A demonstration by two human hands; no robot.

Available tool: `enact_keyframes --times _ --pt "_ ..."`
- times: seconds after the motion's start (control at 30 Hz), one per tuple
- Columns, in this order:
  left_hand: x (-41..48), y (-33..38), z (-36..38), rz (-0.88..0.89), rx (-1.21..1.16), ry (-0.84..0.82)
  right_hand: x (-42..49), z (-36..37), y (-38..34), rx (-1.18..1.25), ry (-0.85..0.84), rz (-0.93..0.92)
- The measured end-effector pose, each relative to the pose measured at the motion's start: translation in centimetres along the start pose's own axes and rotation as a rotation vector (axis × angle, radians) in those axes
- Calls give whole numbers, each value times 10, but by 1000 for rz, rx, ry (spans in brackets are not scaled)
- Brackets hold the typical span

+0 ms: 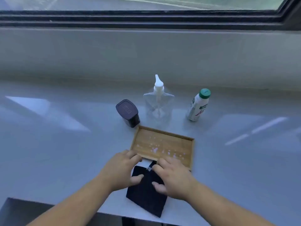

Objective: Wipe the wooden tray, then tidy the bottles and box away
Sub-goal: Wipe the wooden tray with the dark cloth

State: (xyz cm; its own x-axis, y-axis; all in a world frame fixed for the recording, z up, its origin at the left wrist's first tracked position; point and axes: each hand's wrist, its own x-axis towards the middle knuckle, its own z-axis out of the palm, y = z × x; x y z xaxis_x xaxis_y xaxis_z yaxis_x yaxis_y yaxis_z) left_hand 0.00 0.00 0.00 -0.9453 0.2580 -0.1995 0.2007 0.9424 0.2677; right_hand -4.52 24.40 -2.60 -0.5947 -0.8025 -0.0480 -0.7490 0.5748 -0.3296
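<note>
Leftmost, dark rectangular lidded box (127, 113) stands on pale grey glossy countertop (57, 144); faint rectangular mark on lid, no legible writing. Just right of it: clear plastic pump bottle with white dispenser head (158, 101), upright, no label seen. Further right, well apart: white plastic bottle with green screw cap (198, 105), upright; label carries green patches and a large red letter, possibly "A", rest unreadable.

Near side of the box and pump bottle: shallow rectangular wooden tray (162, 144), flat on counter, base spotted with pale droplets. Dark navy folded cloth (146, 191) lies just in front of tray, a small tag at its far edge.

Left hand (123, 170): fingers spread, fingertips on tray's near-left rim, thumb pressing cloth's left part; not closed around anything. Right hand (174, 176): fingers extended over tray's near rim, thumb on cloth; flat press, no closed grasp.
</note>
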Motion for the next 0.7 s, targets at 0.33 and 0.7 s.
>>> enact_keyframes --times 0.33,0.7 --pt "-48 20 65 29 114 -359 -22 67 -1 -71 -262 -267" --pt "-17 26 53 50 -52 59 -24 58 -32 197 -143 157"
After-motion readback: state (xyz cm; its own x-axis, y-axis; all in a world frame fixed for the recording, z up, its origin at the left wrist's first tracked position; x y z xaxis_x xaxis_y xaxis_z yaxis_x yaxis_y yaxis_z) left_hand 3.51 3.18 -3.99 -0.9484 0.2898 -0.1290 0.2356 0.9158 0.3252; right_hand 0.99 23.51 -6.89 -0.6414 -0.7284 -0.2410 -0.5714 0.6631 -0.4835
